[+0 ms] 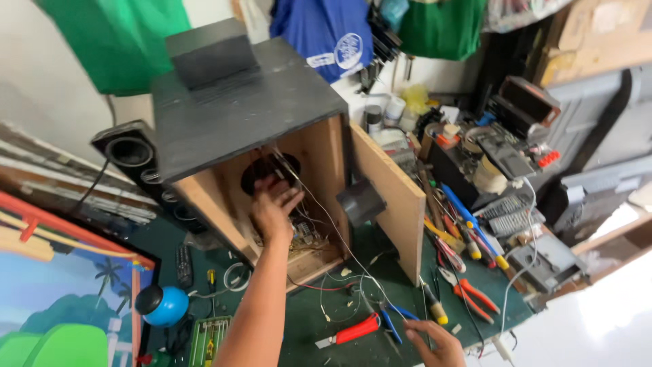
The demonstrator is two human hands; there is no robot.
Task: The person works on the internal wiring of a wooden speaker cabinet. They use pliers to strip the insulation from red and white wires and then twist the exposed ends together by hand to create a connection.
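Fingers of the left hand (273, 207) spread open inside the wooden speaker box (244, 122), against wires (305, 231) near its round opening. Right hand (438, 343) in front of the box, fingers loosely curled near blue-handled pliers (394, 318); grip unclear.

left hand (273, 207): fingertips are disappearing into the dark round hole (270, 170) of the wooden box (251, 115); what they are touching is not showing.
right hand (435, 343): the frame's bottom edge is cutting it off at the wrist, and its grip is too unclear to tell.
thin wires (326, 217): running from behind the left hand toward the right one, ends too fine to follow.
green case (209, 340): lying left of the left forearm, bottom edge cutting it.
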